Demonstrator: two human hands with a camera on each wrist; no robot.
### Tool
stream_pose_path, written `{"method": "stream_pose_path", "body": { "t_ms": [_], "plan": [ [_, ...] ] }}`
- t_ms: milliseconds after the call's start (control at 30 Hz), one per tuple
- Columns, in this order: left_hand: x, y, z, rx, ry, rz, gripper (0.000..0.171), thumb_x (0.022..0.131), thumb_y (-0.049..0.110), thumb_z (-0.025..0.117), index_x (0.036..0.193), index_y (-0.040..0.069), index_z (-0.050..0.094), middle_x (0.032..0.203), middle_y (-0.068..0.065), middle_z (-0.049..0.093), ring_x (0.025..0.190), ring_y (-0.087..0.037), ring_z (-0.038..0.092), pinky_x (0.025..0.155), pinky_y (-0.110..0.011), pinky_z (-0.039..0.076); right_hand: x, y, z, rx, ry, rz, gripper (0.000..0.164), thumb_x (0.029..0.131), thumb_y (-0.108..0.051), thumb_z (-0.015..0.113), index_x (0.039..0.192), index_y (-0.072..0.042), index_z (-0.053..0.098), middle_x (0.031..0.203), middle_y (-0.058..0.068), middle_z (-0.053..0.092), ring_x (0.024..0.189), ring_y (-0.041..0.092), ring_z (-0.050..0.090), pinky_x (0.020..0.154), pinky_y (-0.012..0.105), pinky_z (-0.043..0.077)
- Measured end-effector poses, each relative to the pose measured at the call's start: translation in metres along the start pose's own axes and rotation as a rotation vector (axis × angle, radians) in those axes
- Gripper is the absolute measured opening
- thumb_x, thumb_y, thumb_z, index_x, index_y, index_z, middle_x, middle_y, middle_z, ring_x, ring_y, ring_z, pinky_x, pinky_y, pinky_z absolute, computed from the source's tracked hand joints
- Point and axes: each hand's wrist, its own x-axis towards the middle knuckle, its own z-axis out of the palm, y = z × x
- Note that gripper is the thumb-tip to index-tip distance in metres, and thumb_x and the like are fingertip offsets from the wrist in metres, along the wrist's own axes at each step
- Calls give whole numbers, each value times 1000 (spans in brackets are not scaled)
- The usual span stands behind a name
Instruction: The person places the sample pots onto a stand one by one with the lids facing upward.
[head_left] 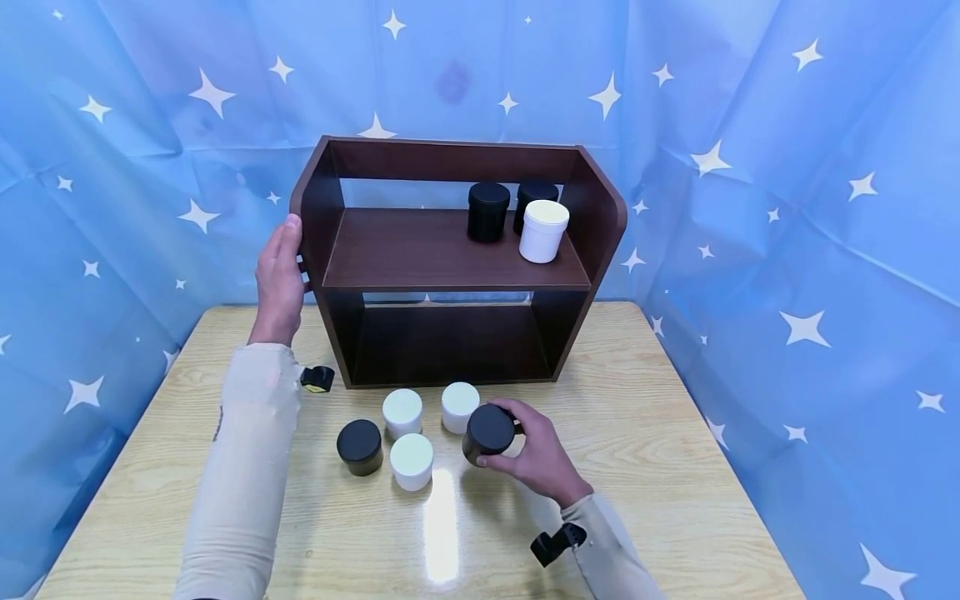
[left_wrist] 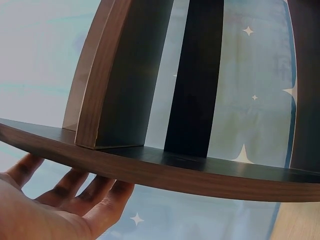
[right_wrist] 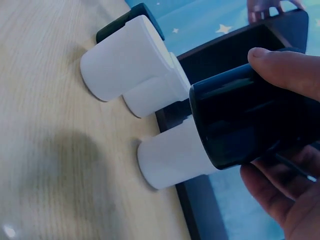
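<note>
My right hand (head_left: 546,457) pinches a black lidded jar (head_left: 491,429) between thumb and fingers. In the right wrist view that black jar (right_wrist: 245,117) is raised above the wooden table, its base toward the camera. My left hand (head_left: 279,279) rests against the outer left side of a dark brown two-tier shelf (head_left: 450,250). In the left wrist view its fingers (left_wrist: 107,205) touch the side panel from outside; the thumb is hidden there. On the upper tier, toward the right, stand two black jars (head_left: 488,215) and a white jar (head_left: 543,232).
Three white jars (head_left: 412,461) and another black jar (head_left: 360,447) stand on the table (head_left: 637,400) in front of the shelf. A blue cloth with white stars (head_left: 787,208) hangs behind and at both sides. Each wrist wears a small black camera (head_left: 558,543).
</note>
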Motion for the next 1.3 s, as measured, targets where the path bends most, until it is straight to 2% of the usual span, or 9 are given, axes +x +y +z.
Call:
{"method": "stream_pose_path", "body": {
  "t_ms": [367, 600, 967, 1133, 1300],
  "plan": [
    [0, 0, 0, -3, 4, 0, 55, 101, 65, 34, 142, 32, 50, 148, -3, 45, 132, -21, 39, 116, -63, 32, 13, -5, -7, -24, -10, -25, 73, 69, -19, 93, 133, -19, 59, 124, -3, 68, 111, 15, 63, 87, 34, 55],
    [-14, 15, 2, 3, -11, -2, 56, 101, 64, 33, 144, 31, 49, 151, -5, 44, 133, -22, 39, 116, -62, 32, 21, -9, -9, -31, -22, -35, 74, 69, -19, 93, 134, -19, 58, 125, -4, 67, 112, 15, 63, 89, 34, 55],
    [5, -7, -2, -7, 14, 9, 55, 100, 66, 34, 140, 34, 52, 145, -2, 48, 129, -25, 45, 114, -62, 36, 32, -20, -17, -66, -21, -53, 75, 70, -22, 93, 135, -22, 56, 129, -3, 66, 113, 14, 63, 89, 32, 56],
    [6, -9, -3, -7, 21, 7, 55, 99, 68, 35, 138, 34, 54, 140, 0, 51, 123, -25, 48, 111, -60, 39, 38, -24, -21, -77, -19, -84, 74, 72, -23, 92, 136, -22, 55, 129, -3, 66, 113, 14, 63, 89, 31, 56],
    [6, -8, -3, -1, 15, 6, 55, 99, 68, 35, 138, 34, 53, 141, -1, 51, 124, -24, 48, 112, -60, 39, 43, -28, -27, -56, -10, -104, 73, 73, -21, 91, 136, -20, 55, 128, 0, 66, 114, 16, 64, 92, 35, 57]
  ]
}}
